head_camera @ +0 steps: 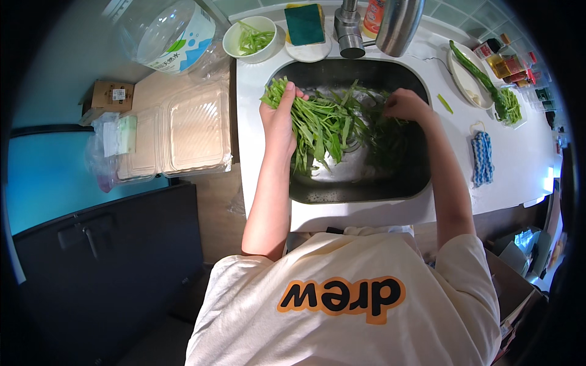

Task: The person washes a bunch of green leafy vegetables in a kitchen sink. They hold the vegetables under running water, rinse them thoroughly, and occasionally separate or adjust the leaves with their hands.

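A thick bunch of leafy green vegetables with long stems (322, 123), which look like water spinach, is gripped near the stem ends by my left hand (281, 110). Its leaves hang over the left half of the dark metal sink (361, 190). My right hand (407, 106) is at the sink's right side, fingers bent together on some darker leaves (382, 107); the fingertips are partly hidden. More greens in shadow lie below that hand, hard to make out. Beneath the bunch, the drain (352, 144) shows in part.
Behind the sink are a white bowl of cut green stems (256, 41), a sponge (304, 25) and a metal faucet (350, 34). To the right are a plate with a long green pepper (478, 73), chopped greens (510, 105) and a blue-white cloth (482, 158). Plastic trays (197, 128) stand left.
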